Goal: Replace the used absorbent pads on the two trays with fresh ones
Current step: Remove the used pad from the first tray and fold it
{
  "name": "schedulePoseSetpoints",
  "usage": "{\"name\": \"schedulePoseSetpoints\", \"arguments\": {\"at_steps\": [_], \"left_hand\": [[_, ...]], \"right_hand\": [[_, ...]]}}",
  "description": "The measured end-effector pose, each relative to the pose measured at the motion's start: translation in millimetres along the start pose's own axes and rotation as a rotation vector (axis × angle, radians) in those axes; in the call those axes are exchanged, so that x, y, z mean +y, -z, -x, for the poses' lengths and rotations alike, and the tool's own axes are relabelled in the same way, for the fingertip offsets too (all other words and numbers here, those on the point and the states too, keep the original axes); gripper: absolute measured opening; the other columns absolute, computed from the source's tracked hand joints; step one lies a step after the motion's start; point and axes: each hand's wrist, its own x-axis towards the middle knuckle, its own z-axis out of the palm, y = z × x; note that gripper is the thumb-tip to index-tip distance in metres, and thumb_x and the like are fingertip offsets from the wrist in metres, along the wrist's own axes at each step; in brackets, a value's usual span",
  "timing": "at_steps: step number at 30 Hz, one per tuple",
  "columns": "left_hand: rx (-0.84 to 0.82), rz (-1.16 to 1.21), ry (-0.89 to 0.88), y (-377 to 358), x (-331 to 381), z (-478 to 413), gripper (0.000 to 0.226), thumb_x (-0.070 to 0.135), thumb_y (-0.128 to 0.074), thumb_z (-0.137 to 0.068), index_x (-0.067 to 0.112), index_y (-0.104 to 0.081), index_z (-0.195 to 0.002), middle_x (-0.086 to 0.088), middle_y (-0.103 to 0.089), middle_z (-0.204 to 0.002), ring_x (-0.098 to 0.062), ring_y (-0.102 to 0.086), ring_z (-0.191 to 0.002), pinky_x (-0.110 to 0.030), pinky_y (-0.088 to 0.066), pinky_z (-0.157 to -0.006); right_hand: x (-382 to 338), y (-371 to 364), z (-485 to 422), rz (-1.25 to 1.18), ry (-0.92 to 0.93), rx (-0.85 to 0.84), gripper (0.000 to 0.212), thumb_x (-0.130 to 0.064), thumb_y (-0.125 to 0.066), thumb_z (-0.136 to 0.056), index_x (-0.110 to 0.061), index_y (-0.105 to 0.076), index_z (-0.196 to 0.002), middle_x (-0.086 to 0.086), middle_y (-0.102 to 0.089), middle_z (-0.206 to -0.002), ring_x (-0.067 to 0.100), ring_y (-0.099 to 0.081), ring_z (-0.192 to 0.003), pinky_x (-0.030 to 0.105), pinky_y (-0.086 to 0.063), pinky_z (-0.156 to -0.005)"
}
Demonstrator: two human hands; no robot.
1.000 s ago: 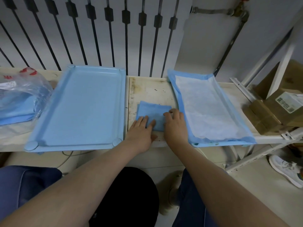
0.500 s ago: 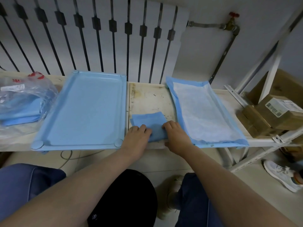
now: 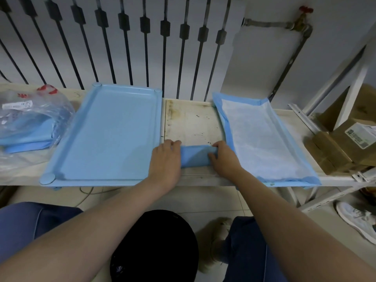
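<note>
A folded blue pad (image 3: 194, 156) lies on the stained white shelf (image 3: 191, 123) between the two trays. My left hand (image 3: 165, 159) grips its left end and my right hand (image 3: 222, 158) grips its right end, fingers curled over the far edge. The left blue tray (image 3: 109, 135) is bare, with no pad in it. On the right, a white pad with blue borders (image 3: 262, 139) is spread out and covers the right tray, of which only a corner shows.
A clear plastic bag with folded blue pads (image 3: 26, 123) sits at the far left of the shelf. Cardboard boxes (image 3: 350, 143) stand at the right by a white rack frame. A black stool (image 3: 154, 247) is between my knees. A white shoe (image 3: 356, 220) is on the floor.
The folded pad has been pulled toward the front edge and folded or rolled narrower. Both hands moved from resting flat on it to gripping its two ends.
</note>
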Motion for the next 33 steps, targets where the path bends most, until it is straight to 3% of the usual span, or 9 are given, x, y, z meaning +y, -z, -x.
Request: {"name": "schedulePoseSetpoints", "arguments": {"at_steps": [2, 5, 12, 18, 21, 24, 28, 31, 33], "left_hand": [[-0.002, -0.03, -0.075, -5.2, 3.1, -2.0, 0.063, 0.013, -0.047, -0.094, 0.011, -0.018, -0.15, -0.009, -0.024, -0.153, -0.027, -0.022, -0.141, -0.036, -0.013, -0.118], [-0.128, -0.019, -0.175, -12.1, 11.1, -8.3, 0.065, 0.026, -0.042, -0.099, 0.014, -0.008, -0.153, -0.002, -0.003, -0.161, -0.023, 0.002, -0.148, -0.039, 0.003, -0.121], [-0.335, -0.045, -0.049, -37.2, 12.6, -9.7, 0.072, 0.054, -0.026, -0.098, 0.023, 0.01, -0.152, -0.005, 0.015, -0.159, -0.032, 0.015, -0.146, -0.05, 0.003, -0.118], [-0.455, -0.087, -0.05, -35.7, 8.9, -22.2, 0.071, 0.059, -0.018, -0.096, 0.027, 0.013, -0.151, -0.004, 0.02, -0.158, -0.029, 0.019, -0.145, -0.049, 0.006, -0.118], [-0.521, -0.108, -0.084, -25.5, 6.6, -29.6, 0.071, 0.059, -0.022, -0.097, 0.028, 0.013, -0.151, -0.003, 0.018, -0.159, -0.028, 0.015, -0.146, -0.048, 0.006, -0.119], [-0.504, -0.1, -0.141, -12.4, 3.7, -29.2, 0.071, 0.056, -0.028, -0.097, 0.027, 0.005, -0.152, -0.003, 0.008, -0.161, -0.028, 0.004, -0.147, -0.048, -0.001, -0.119], [-0.464, -0.069, -0.209, -12.2, 6.3, -7.0, 0.086, 0.06, -0.047, -0.089, 0.023, -0.003, -0.153, -0.002, -0.002, -0.161, -0.027, -0.007, -0.147, -0.045, -0.011, -0.119], [-0.33, -0.035, -0.223, -19.9, 8.0, 13.2, 0.082, 0.037, -0.065, -0.085, 0.022, -0.018, -0.151, -0.003, -0.02, -0.157, -0.025, -0.023, -0.142, -0.038, -0.022, -0.115], [-0.193, -0.001, -0.232, -19.7, 10.0, 24.0, 0.066, 0.017, -0.06, -0.086, 0.022, -0.031, -0.146, -0.003, -0.04, -0.147, -0.024, -0.039, -0.132, -0.032, -0.031, -0.106]], "right_hand": [[-1.8, -6.5, -8.5, 0.066, -0.001, 0.017, 0.038, -0.025, -0.048, -0.096, -0.009, -0.043, -0.13, 0.013, -0.057, -0.124, 0.031, -0.055, -0.109, 0.034, -0.043, -0.086], [-5.0, -14.4, -19.3, 0.181, 0.023, 0.048, 0.036, -0.028, -0.044, -0.098, -0.013, -0.042, -0.13, 0.009, -0.053, -0.131, 0.031, -0.056, -0.109, 0.038, -0.044, -0.086], [-10.2, -22.1, -35.4, 0.359, 0.08, 0.051, 0.034, -0.031, -0.031, -0.102, -0.018, -0.037, -0.133, 0.005, -0.049, -0.133, 0.032, -0.058, -0.104, 0.035, -0.041, -0.071], [-15.6, -33.0, -36.3, 0.414, 0.019, 0.062, 0.034, -0.03, -0.029, -0.103, -0.014, -0.036, -0.132, 0.008, -0.038, -0.13, 0.031, -0.056, -0.102, 0.036, -0.039, -0.065], [-20.9, -28.1, -31.3, 0.413, -0.023, 0.066, 0.035, -0.027, -0.033, -0.102, -0.015, -0.034, -0.134, 0.01, -0.032, -0.134, 0.03, -0.046, -0.114, 0.04, -0.044, -0.077], [-14.2, -23.5, -16.9, 0.342, 0.237, 0.189, 0.036, -0.02, -0.046, -0.096, -0.011, -0.042, -0.13, 0.009, -0.037, -0.137, 0.028, -0.042, -0.12, 0.038, -0.045, -0.088], [5.1, -20.9, 13.1, 0.135, 0.363, 0.022, 0.044, -0.036, -0.055, -0.093, -0.008, -0.048, -0.126, 0.009, -0.048, -0.13, 0.023, -0.042, -0.124, 0.034, -0.04, -0.1], [13.1, -11.0, 29.6, 0.193, 0.372, -0.131, 0.065, -0.042, -0.068, -0.083, -0.01, -0.044, -0.134, 0.007, -0.042, -0.138, 0.021, -0.035, -0.13, 0.033, -0.036, -0.105], [13.8, -7.0, 41.7, 0.364, 0.397, -0.169, 0.07, -0.032, -0.072, -0.08, -0.013, -0.039, -0.139, 0.005, -0.039, -0.141, 0.023, -0.033, -0.131, 0.036, -0.038, -0.105]]}}
